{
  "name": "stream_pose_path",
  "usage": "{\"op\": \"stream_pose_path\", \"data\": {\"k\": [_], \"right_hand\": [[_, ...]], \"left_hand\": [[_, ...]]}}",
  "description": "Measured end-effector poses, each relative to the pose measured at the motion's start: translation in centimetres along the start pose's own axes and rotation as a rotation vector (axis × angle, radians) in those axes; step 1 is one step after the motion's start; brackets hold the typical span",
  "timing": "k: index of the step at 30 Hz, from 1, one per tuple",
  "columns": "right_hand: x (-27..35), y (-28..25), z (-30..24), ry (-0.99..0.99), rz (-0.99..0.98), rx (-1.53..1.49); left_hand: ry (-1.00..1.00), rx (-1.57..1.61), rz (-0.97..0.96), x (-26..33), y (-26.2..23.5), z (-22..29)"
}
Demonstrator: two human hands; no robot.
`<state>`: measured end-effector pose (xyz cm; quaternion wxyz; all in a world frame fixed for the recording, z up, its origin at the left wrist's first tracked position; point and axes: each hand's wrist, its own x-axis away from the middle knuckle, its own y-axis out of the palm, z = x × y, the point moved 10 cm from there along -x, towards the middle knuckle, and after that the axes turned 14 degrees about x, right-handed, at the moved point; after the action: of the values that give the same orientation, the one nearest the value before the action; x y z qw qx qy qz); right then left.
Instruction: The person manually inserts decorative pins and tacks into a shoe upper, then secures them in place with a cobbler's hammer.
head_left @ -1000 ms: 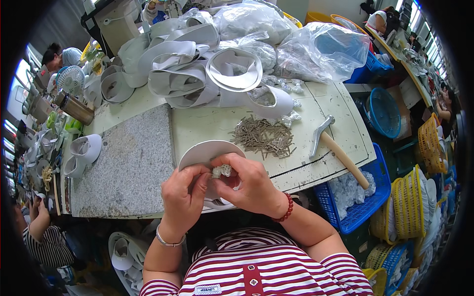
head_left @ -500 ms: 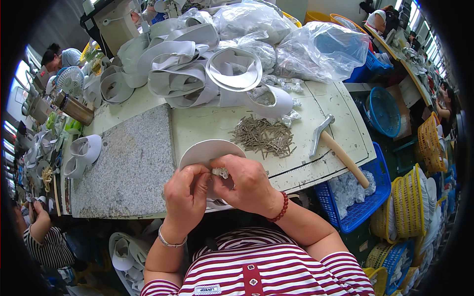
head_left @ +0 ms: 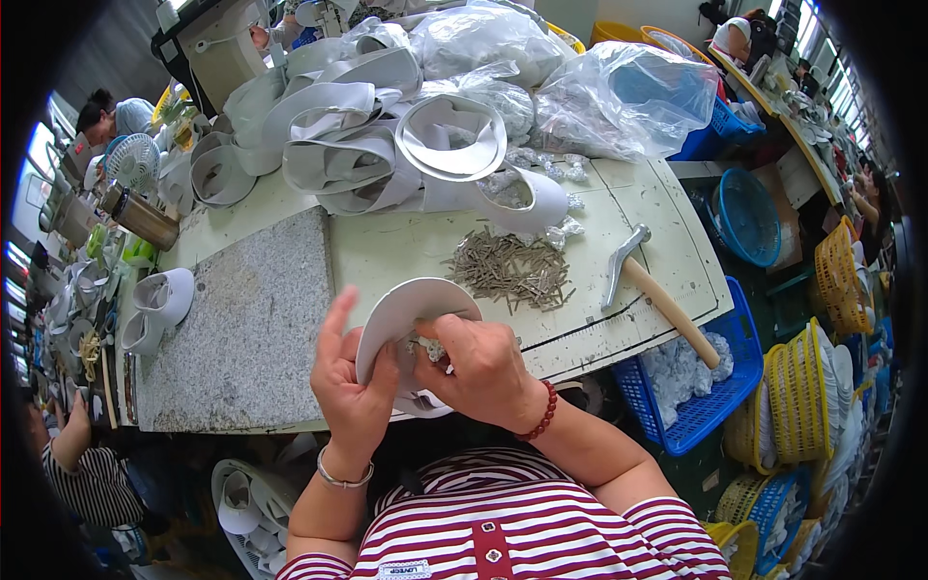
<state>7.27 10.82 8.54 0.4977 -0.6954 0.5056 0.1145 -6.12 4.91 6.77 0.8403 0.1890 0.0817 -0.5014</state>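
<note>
My left hand grips the left edge of a white curved band, which looks like a slipper upper. Its thumb lies on the inside and one finger sticks up, blurred. At the band's inner side, my right hand is closed on a small pale, lumpy ornament. The right fingertips are partly hidden by the band and the hand itself. Just beyond the band is a heap of small grey-brown metal strips. A hammer with a wooden handle lies to the right of the heap.
A grey stone slab covers the table's left part. White bands and clear plastic bags are piled at the back. A blue basket stands off the right edge. Two white bands and a brown flask are at left.
My left hand has moved from pinching near the ornament to holding the band's left edge, with one finger lifted. The band has turned slightly. My right hand stays at the ornament.
</note>
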Motion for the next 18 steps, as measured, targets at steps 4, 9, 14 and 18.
{"op": "stream_pose_path", "data": {"k": [4,9,14,18], "right_hand": [[-0.1,-0.1,0.1,0.007,0.018,0.001],[-0.1,-0.4,-0.2,-0.010,0.032,0.066],[0.0,0.0,-0.5,-0.025,-0.028,0.173],[-0.1,-0.4,-0.7,-0.042,-0.013,0.178]], "left_hand": [[-0.142,-0.012,-0.024,0.6,-0.6,-2.4],[-0.159,0.021,0.015,1.2,-0.4,-2.5],[-0.183,0.063,0.059,1.6,-0.5,-3.2],[-0.178,0.116,0.083,2.0,-0.5,-3.3]]}}
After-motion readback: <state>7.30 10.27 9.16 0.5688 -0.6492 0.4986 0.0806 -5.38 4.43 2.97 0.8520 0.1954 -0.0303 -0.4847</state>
